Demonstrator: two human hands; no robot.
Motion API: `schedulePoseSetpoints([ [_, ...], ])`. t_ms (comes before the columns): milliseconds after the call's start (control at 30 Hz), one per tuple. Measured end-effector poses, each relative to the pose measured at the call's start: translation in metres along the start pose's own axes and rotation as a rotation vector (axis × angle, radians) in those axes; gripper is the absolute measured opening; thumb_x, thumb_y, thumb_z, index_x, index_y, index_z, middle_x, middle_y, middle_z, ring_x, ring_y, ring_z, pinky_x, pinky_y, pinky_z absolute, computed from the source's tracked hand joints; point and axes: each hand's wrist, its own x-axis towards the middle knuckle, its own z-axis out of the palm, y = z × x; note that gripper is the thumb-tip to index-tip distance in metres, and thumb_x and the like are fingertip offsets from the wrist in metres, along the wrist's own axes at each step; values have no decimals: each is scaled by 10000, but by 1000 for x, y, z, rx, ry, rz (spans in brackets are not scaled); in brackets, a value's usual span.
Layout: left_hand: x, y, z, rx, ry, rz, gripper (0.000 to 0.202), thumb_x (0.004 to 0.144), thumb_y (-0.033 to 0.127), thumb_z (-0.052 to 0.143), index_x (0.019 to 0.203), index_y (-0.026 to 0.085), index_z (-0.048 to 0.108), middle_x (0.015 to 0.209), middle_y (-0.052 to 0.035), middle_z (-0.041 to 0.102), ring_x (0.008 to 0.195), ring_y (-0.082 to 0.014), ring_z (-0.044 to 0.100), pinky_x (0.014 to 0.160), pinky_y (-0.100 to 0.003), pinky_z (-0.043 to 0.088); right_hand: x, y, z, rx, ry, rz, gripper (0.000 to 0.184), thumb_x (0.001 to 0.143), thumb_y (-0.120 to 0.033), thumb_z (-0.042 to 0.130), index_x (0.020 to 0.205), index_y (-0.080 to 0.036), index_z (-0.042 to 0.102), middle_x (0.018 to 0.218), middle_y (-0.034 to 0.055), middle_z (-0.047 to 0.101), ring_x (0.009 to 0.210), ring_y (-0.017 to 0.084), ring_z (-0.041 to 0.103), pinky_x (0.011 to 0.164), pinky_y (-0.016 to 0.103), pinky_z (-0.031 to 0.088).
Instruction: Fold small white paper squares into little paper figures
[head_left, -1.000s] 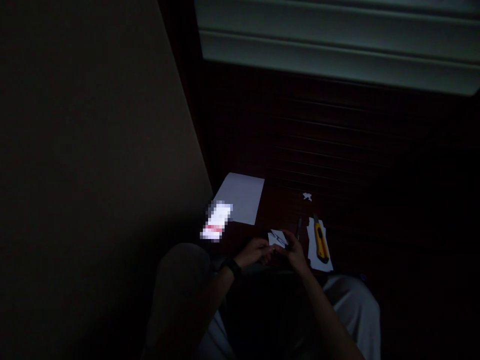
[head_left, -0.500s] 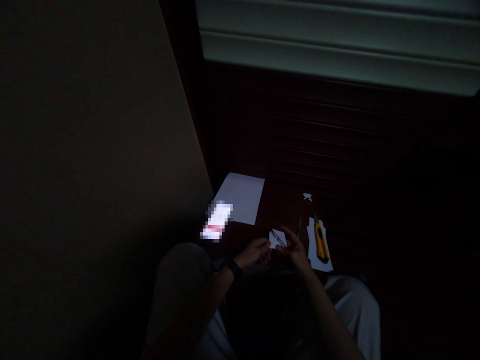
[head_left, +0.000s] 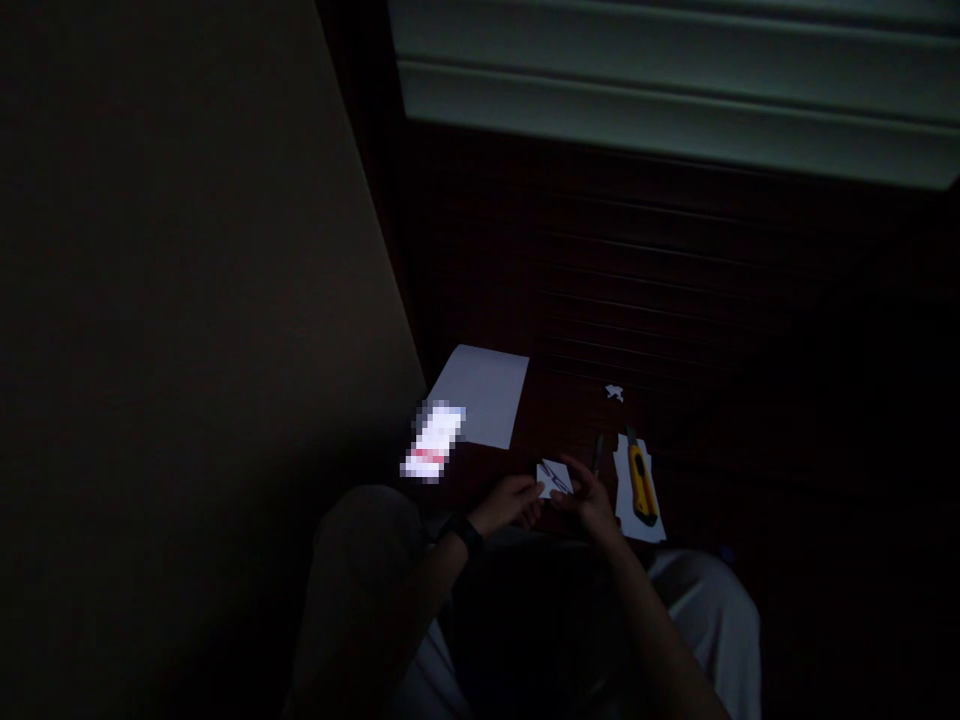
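A small white piece of paper point(head_left: 545, 488) is between my two hands, above the dark wooden surface. My left hand point(head_left: 517, 500) pinches its left edge between thumb and fingers. From the right, my right hand point(head_left: 591, 503) grips the paper, thumb at the lower edge and forefinger reaching along the upper side. Thin dark lines cross the paper; in the dim light I cannot tell whether they are drawn or a slim tool. Just right of my right hand, a yellow utility knife point(head_left: 642, 484) rests on white paper sheets point(head_left: 627, 503). A dark pen-like stick point(head_left: 598, 453) lies beyond the fingers.
At the back left lies a large white sheet point(head_left: 487, 385), its near left part covered by a bright, blurred-out phone-like screen point(head_left: 435, 442). A small jagged paper scrap point(head_left: 614, 393) sits farther back. A pale wall point(head_left: 225, 250) bounds the left side. My knees flank the work area.
The small paper has shifted very slightly left, and both hands keep their hold on it. Everything else stays where it was.
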Motion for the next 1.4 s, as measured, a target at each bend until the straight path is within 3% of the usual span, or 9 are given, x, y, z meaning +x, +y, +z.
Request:
schedulePoseSetpoints([
  [300,-2,0,3,111,91,54,406,809,526,431,708,141,508,519,27,507,403,-73,441,412,-195,330,-3,-4,0,18,-53,-12,709,594,-223,725,1249,-252,455,725,-27,631,644,147,570,601,263,449],
  [500,-4,2,0,106,94,54,404,807,531,426,692,149,492,488,45,478,377,-67,407,387,-192,283,-1,-9,-3,113,26,72,699,554,-260,754,1209,-269,510,754,-15,621,676,162,579,608,293,472],
  [600,-4,2,-2,72,57,28,412,782,542,459,680,144,494,490,41,489,369,-65,414,382,-189,293,1,-3,-9,67,-1,58,551,555,-281,759,1085,-238,613,851,24,652,731,185,591,633,310,475],
  [733,-2,1,-2,2,15,-14,434,749,563,488,687,134,501,505,22,508,376,-78,452,382,-196,341,5,9,-13,-27,-7,-6,288,575,-272,748,852,-203,710,835,35,674,782,192,591,712,310,458],
  [867,-5,7,-2,-74,47,-26,455,754,591,461,848,146,495,636,4,544,510,-119,565,475,-243,464,7,14,-14,-40,-48,-11,204,582,-237,730,785,-217,724,871,31,679,823,194,594,755,309,451],
  [1033,-8,13,2,-68,168,88,434,733,570,522,896,167,526,806,-8,547,693,-119,565,542,-217,487,4,8,-14,-103,-127,0,213,581,-227,716,793,-217,731,856,42,690,780,195,607,744,320,457],
  [1167,-3,6,2,19,241,161,370,723,496,583,804,135,577,734,-14,573,627,-102,529,475,-164,404,2,5,-12,-169,-175,12,219,568,-234,737,784,-199,734,786,44,689,710,183,603,703,310,460],
  [1400,-1,0,-3,-35,273,154,362,747,469,561,880,135,596,808,-44,606,680,-147,577,483,-196,418,5,10,-9,-230,-59,-23,272,595,-319,729,838,-198,720,679,9,642,638,145,545,606,257,425],
])
